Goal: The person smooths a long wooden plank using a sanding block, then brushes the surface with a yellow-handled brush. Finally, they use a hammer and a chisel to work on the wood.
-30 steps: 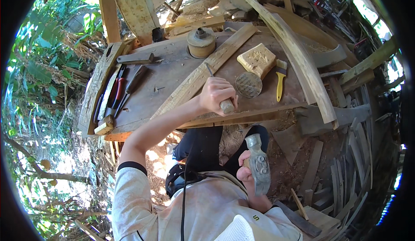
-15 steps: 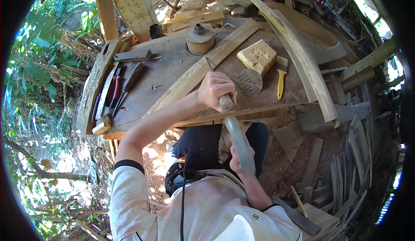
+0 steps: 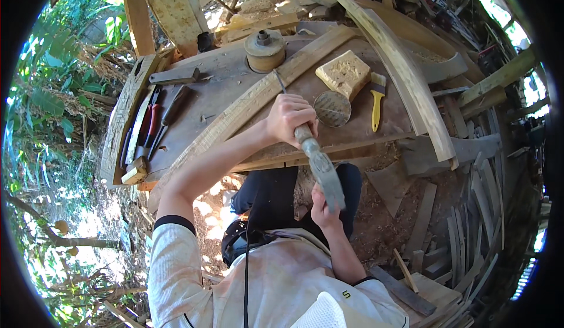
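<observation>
My left hand is wrapped around a chisel, its thin blade reaching up to a long pale wooden board. The butt of its handle points back toward my body. In my right hand, closed and low before my lap, is a grey, club-shaped mallet. Its far end meets or overlaps the butt of the chisel; actual contact is hard to judge. The board lies slantwise across a brown workbench, and my left forearm passes over its near part.
Right of the chisel lie a round disc, a pale wood block and a yellow-handled brush. A round wooden piece stands behind. Several hand tools, including red-handled pliers, lie left. A long curved timber borders the right side.
The mallet has moved up and away from my body, to the chisel's butt, and my right hand has risen with it. My left hand keeps its grip on the chisel.
</observation>
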`<state>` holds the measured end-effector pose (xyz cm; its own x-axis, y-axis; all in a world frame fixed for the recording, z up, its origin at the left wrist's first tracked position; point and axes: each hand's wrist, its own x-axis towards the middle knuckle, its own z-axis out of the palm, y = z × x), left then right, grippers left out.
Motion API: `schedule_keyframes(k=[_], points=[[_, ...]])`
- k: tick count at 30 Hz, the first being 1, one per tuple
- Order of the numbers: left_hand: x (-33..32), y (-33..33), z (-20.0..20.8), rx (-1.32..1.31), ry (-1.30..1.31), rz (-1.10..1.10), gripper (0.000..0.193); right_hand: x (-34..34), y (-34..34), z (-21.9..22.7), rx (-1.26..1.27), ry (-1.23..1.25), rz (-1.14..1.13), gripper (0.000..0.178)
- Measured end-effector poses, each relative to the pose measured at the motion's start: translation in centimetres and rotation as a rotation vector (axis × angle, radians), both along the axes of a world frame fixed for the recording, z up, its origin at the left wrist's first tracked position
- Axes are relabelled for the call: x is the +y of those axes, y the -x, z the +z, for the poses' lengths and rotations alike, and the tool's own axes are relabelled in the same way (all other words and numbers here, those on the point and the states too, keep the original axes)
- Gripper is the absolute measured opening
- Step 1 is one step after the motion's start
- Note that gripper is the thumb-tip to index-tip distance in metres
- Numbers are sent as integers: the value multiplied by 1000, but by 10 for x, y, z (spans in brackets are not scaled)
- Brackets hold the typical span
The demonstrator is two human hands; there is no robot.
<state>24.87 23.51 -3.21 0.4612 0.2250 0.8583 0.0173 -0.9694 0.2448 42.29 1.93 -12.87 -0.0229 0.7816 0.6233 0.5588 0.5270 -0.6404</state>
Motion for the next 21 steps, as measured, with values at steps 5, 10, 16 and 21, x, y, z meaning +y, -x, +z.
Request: schedule_keyframes(k=[5,10,16,21], points=[[0,-4,2,-26,2,30,25,0,-2,0,77,-2,48,6],[0,-6,1,-42,10,56,25,-14,-1,-12,41,132,0,8],[1,-8,0,-59,3,44,25,1,-3,5,-17,-110,22,12],[4,-9,-2,-35,-2,58,25,-4,8,18,259,361,34,16]])
